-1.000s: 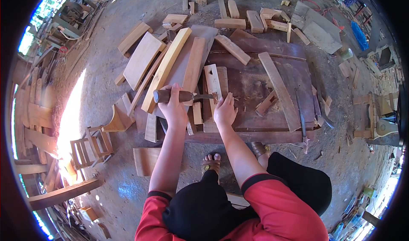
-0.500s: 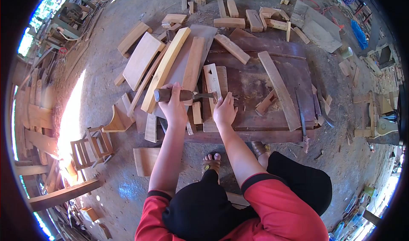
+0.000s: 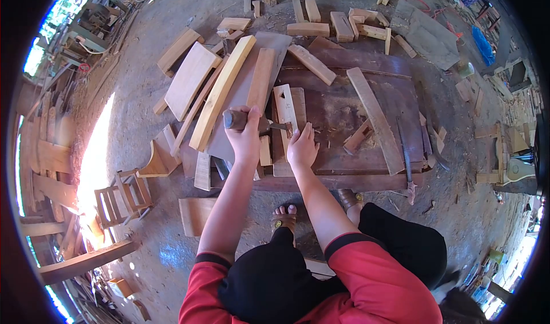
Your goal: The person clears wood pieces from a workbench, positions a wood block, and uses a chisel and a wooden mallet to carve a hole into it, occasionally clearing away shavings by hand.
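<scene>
My left hand is closed around the wooden handle of a chisel. The chisel's metal blade points right, its tip at a pale wooden piece that has a dark notch near its far end. My right hand grips the near part of that piece, with fingertips close to the chisel tip. Beneath lies a low, dark brown wooden work surface. Just right of the pale piece runs a browner strip of wood.
Boards lean across the left side. A long plank, a small wooden block and a thin long tool lie to the right. More offcuts lie beyond. A small wooden frame stands at left.
My left hand has moved right and slightly away from me with the chisel, whose handle now points more toward the camera. My right hand and the pale piece stay nearly still.
</scene>
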{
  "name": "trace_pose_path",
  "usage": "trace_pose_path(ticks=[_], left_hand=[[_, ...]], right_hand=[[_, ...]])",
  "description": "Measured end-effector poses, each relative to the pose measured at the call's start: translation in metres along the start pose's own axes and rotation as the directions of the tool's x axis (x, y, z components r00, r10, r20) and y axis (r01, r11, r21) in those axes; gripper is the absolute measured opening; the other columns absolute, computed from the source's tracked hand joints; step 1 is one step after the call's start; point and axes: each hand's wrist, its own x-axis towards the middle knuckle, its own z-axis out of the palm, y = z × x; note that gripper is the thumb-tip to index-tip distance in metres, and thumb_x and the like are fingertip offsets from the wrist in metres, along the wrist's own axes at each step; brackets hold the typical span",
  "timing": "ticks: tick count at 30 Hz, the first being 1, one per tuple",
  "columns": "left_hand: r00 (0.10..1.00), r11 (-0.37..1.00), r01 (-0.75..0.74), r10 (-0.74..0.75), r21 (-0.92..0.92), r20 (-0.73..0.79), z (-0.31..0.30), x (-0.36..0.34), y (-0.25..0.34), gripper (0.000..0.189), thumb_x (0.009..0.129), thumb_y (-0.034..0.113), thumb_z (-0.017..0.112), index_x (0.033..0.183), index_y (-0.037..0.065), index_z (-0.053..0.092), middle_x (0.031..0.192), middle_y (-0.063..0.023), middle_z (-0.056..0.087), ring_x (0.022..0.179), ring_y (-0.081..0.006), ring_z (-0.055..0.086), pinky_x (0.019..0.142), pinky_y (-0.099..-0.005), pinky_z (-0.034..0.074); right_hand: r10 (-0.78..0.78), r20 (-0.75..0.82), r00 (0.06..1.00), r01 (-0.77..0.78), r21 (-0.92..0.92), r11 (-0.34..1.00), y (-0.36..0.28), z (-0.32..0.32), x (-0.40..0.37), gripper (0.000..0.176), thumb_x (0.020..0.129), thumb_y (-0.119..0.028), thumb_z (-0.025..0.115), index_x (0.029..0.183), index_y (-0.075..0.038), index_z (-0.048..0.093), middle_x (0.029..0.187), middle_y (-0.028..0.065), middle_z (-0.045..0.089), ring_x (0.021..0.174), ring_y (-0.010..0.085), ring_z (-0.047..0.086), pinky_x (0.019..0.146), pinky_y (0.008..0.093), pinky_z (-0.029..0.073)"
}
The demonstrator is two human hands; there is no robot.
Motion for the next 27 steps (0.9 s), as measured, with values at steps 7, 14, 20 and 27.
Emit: trace_pose_path(ticks=[7, 14, 20, 27], left_hand=[[0.995, 0.971, 0.086, -0.073, -0.221, 0.064, -0.016, 0.034, -0.003, 0.016, 0.078, -0.001, 0.056, 0.074, 0.006, 0.043, 0.068, -0.0050, 0.047, 0.064, -0.0158, 0.049, 0.064, -0.0299, 0.043], [0.960, 0.974, 0.146, -0.096, -0.174, 0.264, -0.004, 0.041, 0.001, 0.012, 0.076, -0.002, 0.052, 0.075, 0.006, 0.042, 0.066, -0.0048, 0.043, 0.062, -0.0163, 0.044, 0.066, -0.0315, 0.041], [0.834, 0.983, 0.169, -0.102, -0.074, 0.541, -0.002, 0.058, -0.004, 0.008, 0.075, 0.002, 0.053, 0.073, 0.004, 0.045, 0.063, -0.0057, 0.047, 0.061, -0.0161, 0.046, 0.064, -0.0312, 0.040], [0.953, 0.995, 0.042, -0.013, -0.087, 0.302, -0.001, 0.042, 0.003, 0.010, 0.075, 0.000, 0.058, 0.072, 0.003, 0.049, 0.062, -0.0064, 0.053, 0.058, -0.0149, 0.054, 0.057, -0.0279, 0.044]], right_hand=[[0.011, 0.006, 1.000, -0.011, -0.013, 1.000, -0.001, 0.000, -0.001, 0.049, 0.094, -0.031, 0.034, 0.135, -0.006, 0.031, 0.140, 0.0093, 0.036, 0.128, 0.0221, 0.035, 0.101, 0.0524, 0.029], [-0.019, -0.035, 0.999, 0.019, -0.018, 1.000, 0.001, 0.004, -0.001, 0.048, 0.094, -0.031, 0.035, 0.134, -0.005, 0.031, 0.139, 0.0104, 0.037, 0.128, 0.0228, 0.036, 0.100, 0.0528, 0.030], [-0.052, -0.066, 0.996, 0.050, -0.034, 0.998, 0.002, 0.005, -0.003, 0.048, 0.093, -0.030, 0.036, 0.134, -0.004, 0.032, 0.138, 0.0117, 0.037, 0.126, 0.0240, 0.038, 0.098, 0.0540, 0.032], [-0.032, -0.052, 0.998, 0.031, -0.031, 0.999, 0.002, 0.003, -0.001, 0.048, 0.093, -0.030, 0.036, 0.133, -0.004, 0.032, 0.138, 0.0116, 0.038, 0.126, 0.0243, 0.038, 0.098, 0.0539, 0.032]])
